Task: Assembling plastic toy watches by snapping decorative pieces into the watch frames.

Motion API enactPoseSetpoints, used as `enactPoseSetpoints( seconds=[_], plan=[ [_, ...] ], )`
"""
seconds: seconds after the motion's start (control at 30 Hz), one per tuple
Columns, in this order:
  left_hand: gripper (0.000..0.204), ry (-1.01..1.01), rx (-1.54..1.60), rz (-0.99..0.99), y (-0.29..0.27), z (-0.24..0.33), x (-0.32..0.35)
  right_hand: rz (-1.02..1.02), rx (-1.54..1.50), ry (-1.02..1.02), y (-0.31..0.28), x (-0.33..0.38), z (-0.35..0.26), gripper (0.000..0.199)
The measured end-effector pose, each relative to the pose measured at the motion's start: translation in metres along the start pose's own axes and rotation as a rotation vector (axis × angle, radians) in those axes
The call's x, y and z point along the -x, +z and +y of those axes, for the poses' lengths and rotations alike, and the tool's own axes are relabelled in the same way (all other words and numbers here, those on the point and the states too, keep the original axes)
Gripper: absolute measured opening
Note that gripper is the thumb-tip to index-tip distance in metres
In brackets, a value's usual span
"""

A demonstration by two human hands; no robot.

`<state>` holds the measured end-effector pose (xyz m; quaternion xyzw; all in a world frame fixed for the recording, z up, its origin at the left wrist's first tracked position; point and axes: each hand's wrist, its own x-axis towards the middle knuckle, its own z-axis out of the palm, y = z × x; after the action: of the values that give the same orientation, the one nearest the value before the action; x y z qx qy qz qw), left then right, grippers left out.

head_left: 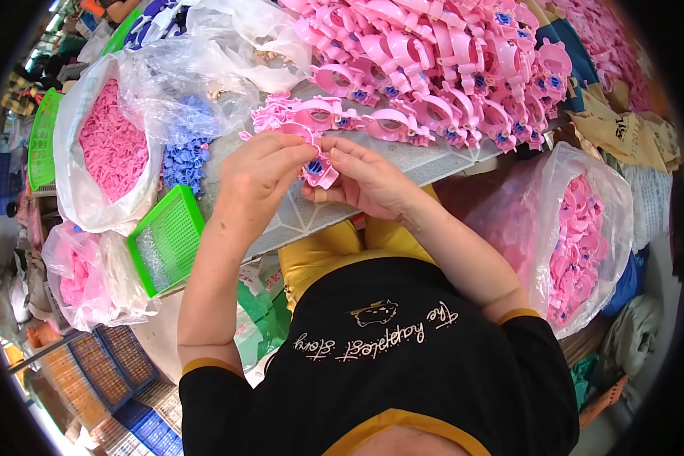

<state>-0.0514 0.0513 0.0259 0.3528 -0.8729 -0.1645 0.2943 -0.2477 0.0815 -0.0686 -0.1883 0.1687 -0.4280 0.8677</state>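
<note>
Both hands meet over the front edge of the grey table (pixel 292 216). Between them is a pink plastic ring-shaped piece (pixel 325 179) with a small blue insert near its lower end. My right hand (pixel 368 175) holds this piece between thumb and fingers, and one finger wears a tan band. From the left, my left hand (pixel 262 171) pinches at the upper side of the same piece; whether its fingertips hold a smaller part is hidden. Just beyond lies a small heap of thin pink plastic parts (pixel 275 114), beside a row of similar ring pieces (pixel 395 125).
A large pile of pink ring pieces (pixel 433 57) covers the far right. On the left stand a bag of small pink parts (pixel 114 144), blue parts (pixel 186 152) and a green basket (pixel 186 254) with clear bits. A clear bag of pink pieces (pixel 577 251) stands right.
</note>
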Motion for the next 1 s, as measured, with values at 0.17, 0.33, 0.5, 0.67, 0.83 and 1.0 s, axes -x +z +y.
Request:
enactPoseSetpoints(
  seconds=[0.17, 0.33, 0.5, 0.67, 0.83, 1.0],
  plan=[
    [0.019, 0.014, 0.028, -0.08, -0.004, -0.005, -0.005, 0.005, 0.025, 0.02, -0.001, -0.001, -0.001, 0.046],
    [0.017, -0.024, 0.04, -0.075, -0.002, -0.011, -0.005, -0.022, 0.073, 0.048, -0.003, -0.002, -0.003, 0.046],
    [0.014, 0.043, -0.019, -0.093, 0.0, -0.009, -0.006, -0.041, 0.027, 0.038, -0.005, -0.006, -0.002, 0.04],
    [0.017, 0.127, -0.136, -0.155, -0.009, -0.005, 0.003, 0.034, 0.064, 0.01, 0.003, -0.006, 0.005, 0.035],
    [0.02, 0.113, -0.15, -0.058, -0.021, -0.006, 0.01, 0.052, 0.136, 0.013, 0.003, 0.006, -0.002, 0.038],
    [0.017, -0.351, -0.492, 0.43, -0.077, -0.058, 0.04, 0.111, 0.194, 0.012, 0.016, 0.007, -0.001, 0.04]
  ],
)
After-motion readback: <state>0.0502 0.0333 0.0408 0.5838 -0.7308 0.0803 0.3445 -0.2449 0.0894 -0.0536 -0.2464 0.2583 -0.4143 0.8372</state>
